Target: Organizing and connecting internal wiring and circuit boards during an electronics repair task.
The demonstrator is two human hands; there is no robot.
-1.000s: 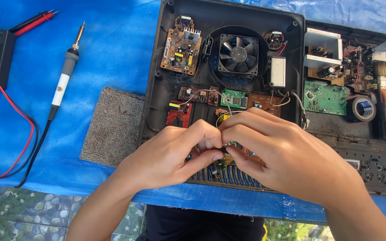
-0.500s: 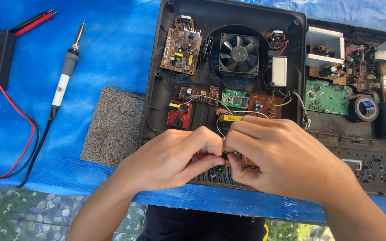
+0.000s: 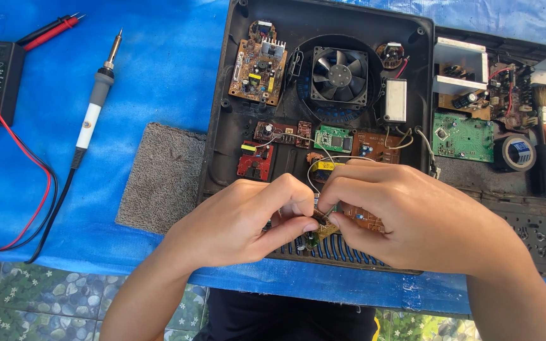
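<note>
Blue desk (image 3: 159, 76) w/ an open black case (image 3: 323, 25). Left hand (image 3: 241, 221) & right hand (image 3: 406, 221) meet, fingers closed on a small circuit board (image 3: 321, 228) right between the tips, its long side tilted. Both equally near.

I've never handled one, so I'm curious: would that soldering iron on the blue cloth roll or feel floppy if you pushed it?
The soldering iron looks stiff: a straight, slim barrel and metal tip. Being round-bodied, it would probably roll sideways when nudged. Its black cord curves loosely across the blue cloth, so that likely flops and drags.
</note>
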